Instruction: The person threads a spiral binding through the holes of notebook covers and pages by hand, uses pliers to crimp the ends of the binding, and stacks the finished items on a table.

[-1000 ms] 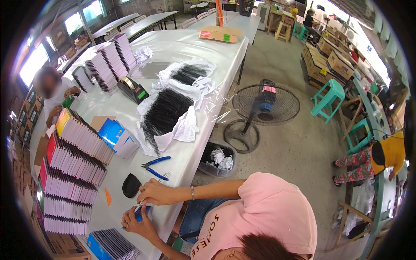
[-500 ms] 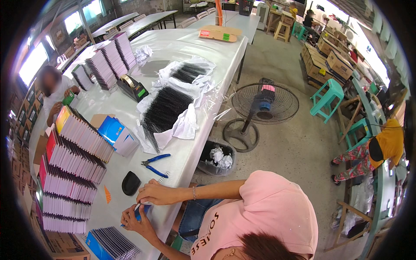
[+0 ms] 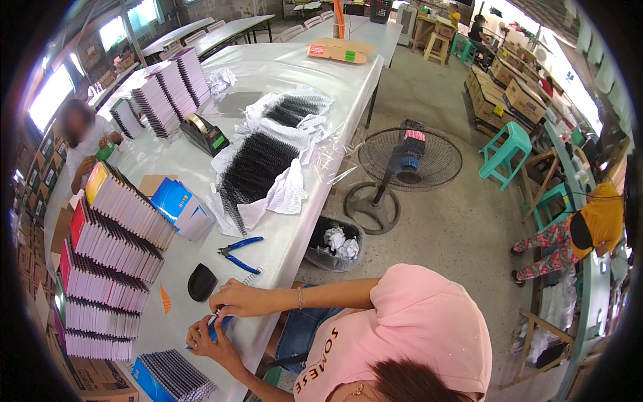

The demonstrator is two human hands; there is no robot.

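Both hands pinch one small blue notebook, left hand steadying, right hand closed on its edge. Blue-handled pliers lie at one o'clock (within easy reach).

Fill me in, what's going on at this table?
A person in a pink shirt sits at a long white table. The right hand and left hand together pinch a small blue item at the table's edge; what it is can't be made out. Blue-handled pliers and a black pad lie close by. Stacked notebooks stand to the left, black spiral coils farther up.
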